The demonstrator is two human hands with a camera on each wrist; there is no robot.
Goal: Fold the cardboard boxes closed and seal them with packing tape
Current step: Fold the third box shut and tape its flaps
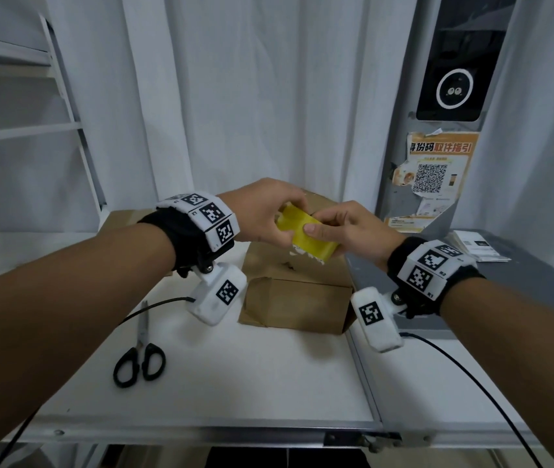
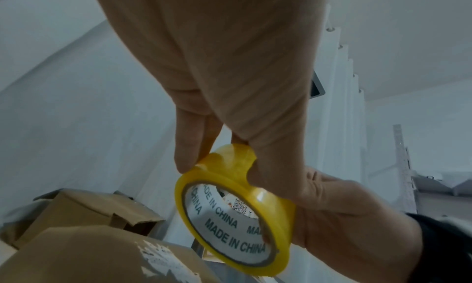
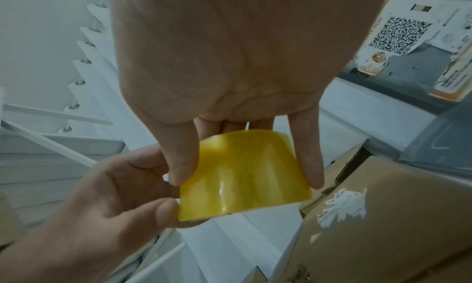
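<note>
A yellow packing tape roll (image 1: 306, 236) is held in the air between both hands, above a brown cardboard box (image 1: 297, 300) on the white table. My right hand (image 1: 319, 231) grips the roll across its width, thumb on one side and fingers on the other, as the right wrist view shows (image 3: 246, 166). My left hand (image 1: 287, 212) pinches the tape's lifted loose end (image 2: 233, 158) at the top of the roll (image 2: 235, 212). The box top (image 3: 383, 227) lies flat and carries torn white label residue. A second cardboard box (image 2: 84, 210) with a raised flap sits behind it.
Black-handled scissors (image 1: 140, 352) lie on the white table (image 1: 235, 383) at the front left. A grey surface (image 1: 518, 275) with papers adjoins on the right, below a grey kiosk with a QR poster (image 1: 434, 177). White shelving (image 1: 15, 130) stands at the left. Cables trail from both wrists.
</note>
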